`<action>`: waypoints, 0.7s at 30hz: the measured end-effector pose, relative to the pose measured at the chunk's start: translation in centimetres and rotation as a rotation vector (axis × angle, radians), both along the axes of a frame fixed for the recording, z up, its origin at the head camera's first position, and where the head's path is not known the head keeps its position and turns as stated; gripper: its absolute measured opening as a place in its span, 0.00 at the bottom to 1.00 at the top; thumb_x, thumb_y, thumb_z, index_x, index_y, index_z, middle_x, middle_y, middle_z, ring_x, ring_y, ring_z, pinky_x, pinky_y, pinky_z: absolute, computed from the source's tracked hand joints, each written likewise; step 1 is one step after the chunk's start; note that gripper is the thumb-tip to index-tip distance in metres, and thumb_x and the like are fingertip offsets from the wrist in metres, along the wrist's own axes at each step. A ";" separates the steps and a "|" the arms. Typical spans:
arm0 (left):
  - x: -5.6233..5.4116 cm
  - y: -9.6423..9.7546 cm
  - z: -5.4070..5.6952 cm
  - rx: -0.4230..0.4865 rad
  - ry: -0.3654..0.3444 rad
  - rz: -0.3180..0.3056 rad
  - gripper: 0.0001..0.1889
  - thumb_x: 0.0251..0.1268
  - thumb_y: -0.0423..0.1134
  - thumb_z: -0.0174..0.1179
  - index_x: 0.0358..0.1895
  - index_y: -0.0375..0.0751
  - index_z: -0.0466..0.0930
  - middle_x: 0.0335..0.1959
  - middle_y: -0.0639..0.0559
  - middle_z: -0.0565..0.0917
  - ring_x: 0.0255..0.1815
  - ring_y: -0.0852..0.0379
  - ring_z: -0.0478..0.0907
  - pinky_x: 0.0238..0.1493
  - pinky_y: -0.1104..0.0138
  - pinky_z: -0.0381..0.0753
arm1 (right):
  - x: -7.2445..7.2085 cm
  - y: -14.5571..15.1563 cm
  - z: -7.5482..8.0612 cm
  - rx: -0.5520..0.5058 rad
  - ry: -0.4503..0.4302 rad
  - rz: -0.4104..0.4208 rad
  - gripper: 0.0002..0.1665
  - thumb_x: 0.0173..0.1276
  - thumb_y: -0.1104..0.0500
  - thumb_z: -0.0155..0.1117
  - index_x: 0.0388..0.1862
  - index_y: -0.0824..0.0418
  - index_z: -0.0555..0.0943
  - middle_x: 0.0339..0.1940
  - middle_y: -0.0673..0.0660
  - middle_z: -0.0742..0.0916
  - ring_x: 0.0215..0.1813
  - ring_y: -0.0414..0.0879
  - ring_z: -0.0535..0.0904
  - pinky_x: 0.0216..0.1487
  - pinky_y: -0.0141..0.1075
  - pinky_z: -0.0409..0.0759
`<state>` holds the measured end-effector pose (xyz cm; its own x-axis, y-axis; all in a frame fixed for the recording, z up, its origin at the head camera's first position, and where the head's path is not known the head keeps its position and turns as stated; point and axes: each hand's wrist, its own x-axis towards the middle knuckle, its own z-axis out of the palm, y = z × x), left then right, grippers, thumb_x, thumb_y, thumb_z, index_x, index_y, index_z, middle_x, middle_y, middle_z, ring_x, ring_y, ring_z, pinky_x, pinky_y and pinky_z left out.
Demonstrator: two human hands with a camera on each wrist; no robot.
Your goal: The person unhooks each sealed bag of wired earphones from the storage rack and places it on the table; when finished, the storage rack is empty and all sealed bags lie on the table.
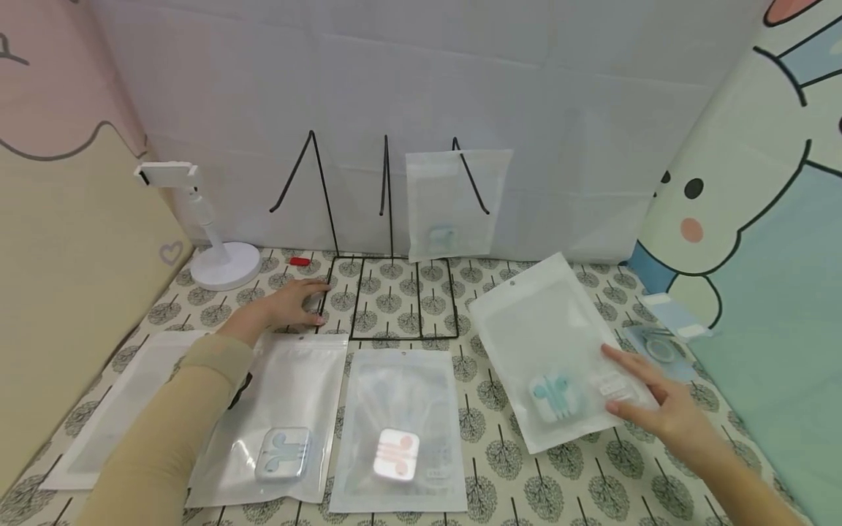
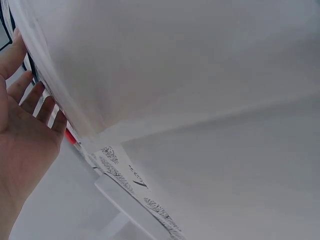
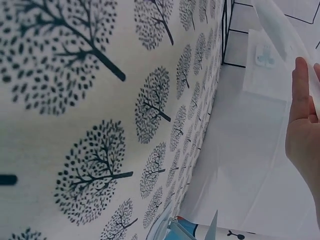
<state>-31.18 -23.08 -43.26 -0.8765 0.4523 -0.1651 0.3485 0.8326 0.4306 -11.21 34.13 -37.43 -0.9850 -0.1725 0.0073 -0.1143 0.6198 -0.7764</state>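
Note:
My right hand [image 1: 671, 405] pinches the lower right edge of a frosted zip bag [image 1: 536, 321], which is tilted above the patterned cloth. Blue-green earphones [image 1: 554, 398] show through that bag. In the right wrist view, the bag [image 3: 282, 30] is partly cut off. My left hand [image 1: 286, 303] is at the left side of a black wire rack [image 1: 404, 339], thumb and fingers apart around its base edge; firm contact cannot be made out. Another frosted bag [image 1: 454, 190] with a bluish item hangs on the rack's right hook.
Along the front lie a bag with pink earphones [image 1: 396, 454], a bag with a grey-blue earphone case [image 1: 283, 453] and another bag [image 1: 99, 431] partly behind my left sleeve. A white phone stand [image 1: 226, 267] and red object [image 1: 300, 261] stand back left. Blue packaging [image 1: 661, 351] lies right.

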 end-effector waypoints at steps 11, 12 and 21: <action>-0.1 -0.1 0.0 -0.002 0.001 -0.001 0.42 0.58 0.48 0.64 0.72 0.38 0.54 0.74 0.34 0.49 0.72 0.27 0.41 0.63 0.30 0.42 | 0.8 -1.4 -1.5 -0.047 -0.066 0.067 0.45 0.60 0.61 0.67 0.74 0.47 0.59 0.76 0.60 0.57 0.76 0.61 0.42 0.69 0.61 0.54; -0.2 -0.1 0.0 -0.002 0.003 -0.003 0.42 0.58 0.49 0.64 0.72 0.38 0.54 0.74 0.34 0.50 0.72 0.26 0.41 0.63 0.29 0.42 | 0.9 -1.5 -1.6 -0.026 -0.071 0.072 0.45 0.60 0.60 0.67 0.74 0.47 0.59 0.76 0.65 0.55 0.75 0.66 0.43 0.69 0.53 0.61; -0.3 -0.3 -0.2 -0.008 0.007 -0.003 0.43 0.58 0.50 0.64 0.73 0.39 0.54 0.74 0.35 0.50 0.71 0.26 0.41 0.62 0.29 0.41 | 0.4 -1.3 -1.6 0.071 -0.008 0.158 0.36 0.65 0.58 0.63 0.72 0.50 0.64 0.73 0.63 0.63 0.70 0.69 0.53 0.55 0.17 0.66</action>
<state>-31.49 -23.38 -43.48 -0.8762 0.4539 -0.1622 0.3544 0.8347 0.4215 -10.79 32.79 -39.00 -0.9456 -0.3249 -0.0177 -0.2087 0.6475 -0.7329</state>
